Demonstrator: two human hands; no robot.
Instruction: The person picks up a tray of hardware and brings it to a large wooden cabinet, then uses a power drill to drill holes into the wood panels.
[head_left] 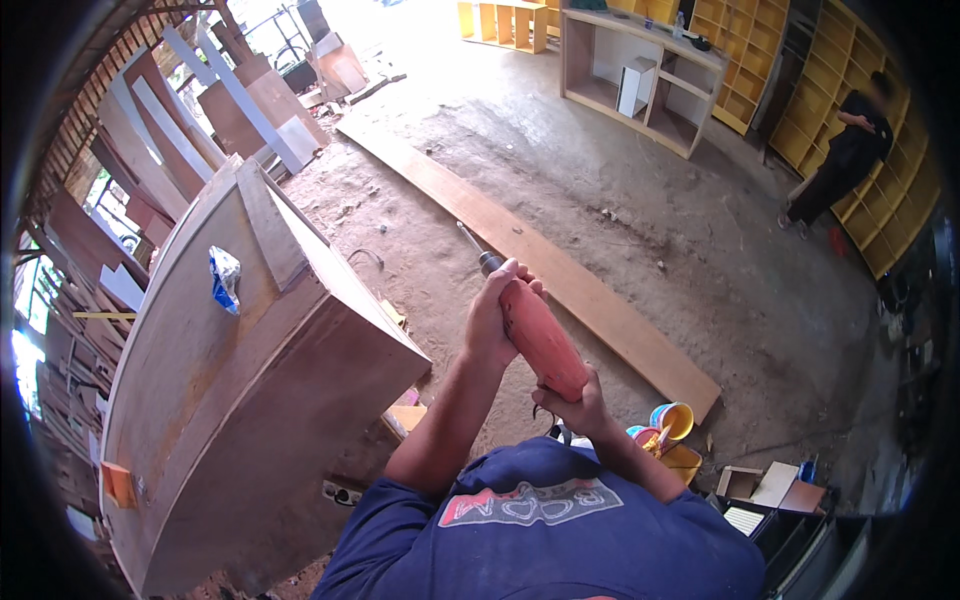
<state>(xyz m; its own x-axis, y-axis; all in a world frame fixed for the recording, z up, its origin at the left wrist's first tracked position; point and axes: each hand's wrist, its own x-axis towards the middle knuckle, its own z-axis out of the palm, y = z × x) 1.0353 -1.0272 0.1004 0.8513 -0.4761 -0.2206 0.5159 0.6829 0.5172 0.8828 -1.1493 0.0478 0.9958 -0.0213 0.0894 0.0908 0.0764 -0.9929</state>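
Observation:
I hold a red power drill (545,345) in front of my chest, with its metal chuck and bit (473,243) pointing up and away to the left. Wrapped round the front of its body, just behind the chuck, is my left hand (493,318). My right hand (583,402) grips the rear end, where a dark cord hangs down. Beyond the drill a long wooden plank (560,275) lies slanted across the floor. To my left stands a big curved wooden cabinet or counter (250,370), apart from the drill.
A blue and white packet (225,280) lies on the curved piece. Paint buckets (677,418) stand near my right elbow, with wood offcuts (775,485) beyond. At the back are an open wooden counter (640,75), yellow shelving (740,60) and a standing person (850,145). Boards (160,130) lean at far left.

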